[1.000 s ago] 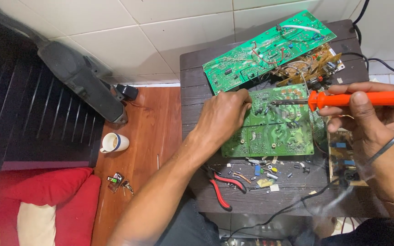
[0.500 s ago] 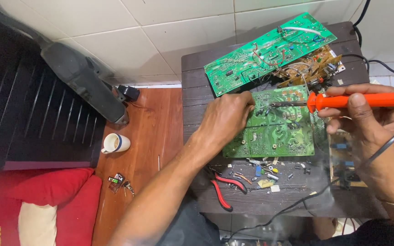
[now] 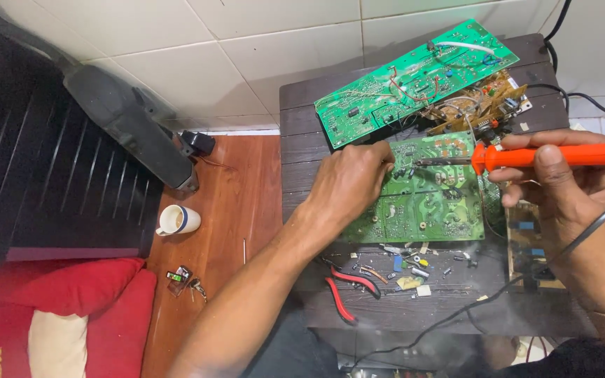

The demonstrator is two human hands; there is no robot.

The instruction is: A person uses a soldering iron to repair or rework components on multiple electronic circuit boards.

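Two hands at work: left hand [image 3: 350, 183] pressed on board [image 3: 421, 199] mid-desk, right hand [image 3: 572, 185] gripping iron [image 3: 526, 157], soldering underway; tip needs steady placement.

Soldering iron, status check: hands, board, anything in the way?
Right hand grips orange soldering iron, tip on green circuit board. Left hand steadies the board. Loose components and red-handled cutters lie nearer, clear.
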